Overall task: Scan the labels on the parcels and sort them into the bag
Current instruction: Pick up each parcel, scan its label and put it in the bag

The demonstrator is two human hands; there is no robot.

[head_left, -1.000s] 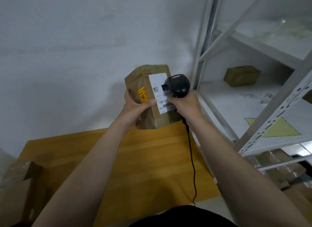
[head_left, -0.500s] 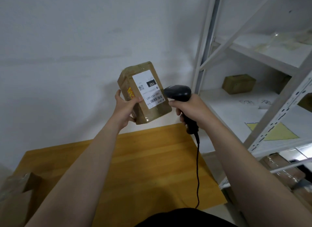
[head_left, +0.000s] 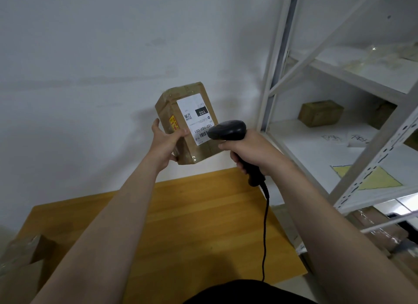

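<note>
Now scan step: left hand (head_left: pixel 166 143) grips parcel (head_left: pixel 187 145) aloft above table's (head_left: pixel 203 224) far edge, label (head_left: pixel 195 120) facing scanner (head_left: pixel 227 129). Right hand (head_left: pixel 251 151) curled round scanner handle, scanner head just beside label. Bagging not yet done, bag out of view. Blurry near-left box (head_left: pixel 24 254), possibly another parcel.

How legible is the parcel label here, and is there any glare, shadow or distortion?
Head view: the label on the parcel is sharp, 102 readable, its lower corner hidden by the scanner; head view: soft even light, a faint shadow on the wall beside the parcel; head view: wide-angle lens slants the shelf upright, and the box at lower left is blurred.
</note>
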